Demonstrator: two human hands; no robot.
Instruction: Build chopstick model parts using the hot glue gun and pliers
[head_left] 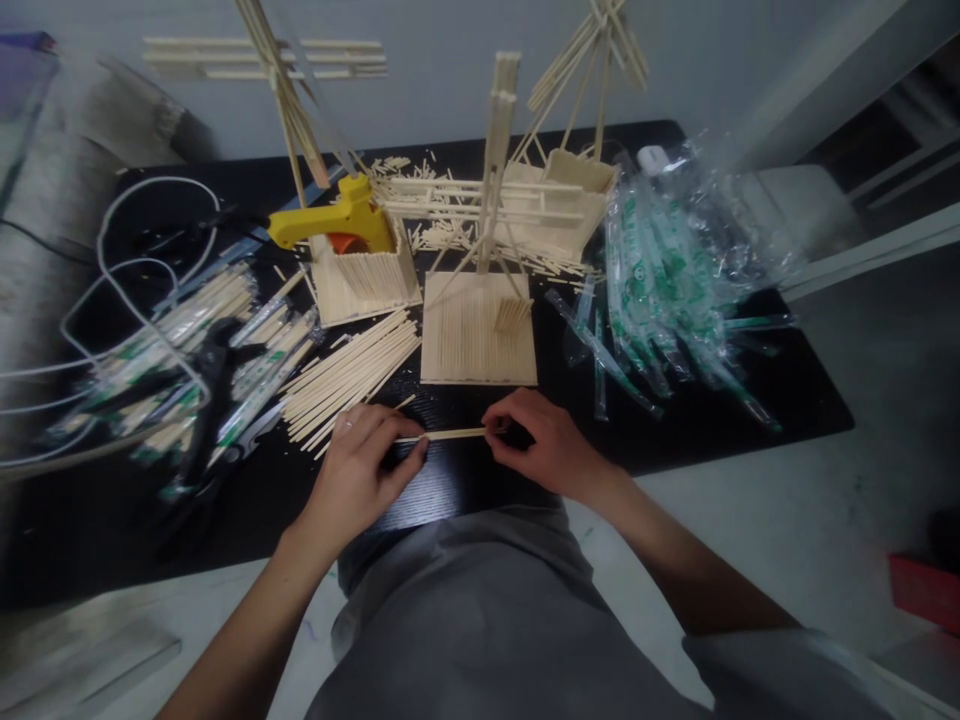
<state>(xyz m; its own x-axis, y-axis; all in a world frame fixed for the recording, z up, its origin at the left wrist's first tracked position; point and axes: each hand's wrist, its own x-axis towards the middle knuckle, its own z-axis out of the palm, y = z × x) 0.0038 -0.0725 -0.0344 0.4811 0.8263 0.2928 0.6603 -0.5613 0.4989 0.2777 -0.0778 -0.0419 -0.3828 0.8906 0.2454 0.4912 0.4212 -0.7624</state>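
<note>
Two hands grip one thin wooden stick (450, 434) at the near edge of a black table (712, 440).
Beyond them the heap of clear wrappers (675, 290) carries green print, too blurred to read. A square stick-built platform (469, 345) lies just behind the hands, loose sticks (349, 375) fan out to its left, and a yellow glue gun (337, 220) rests farther back. The stick lies level between the hands: the left hand (364, 475) pinches its left end and the right hand (544, 445) its right end.
</note>
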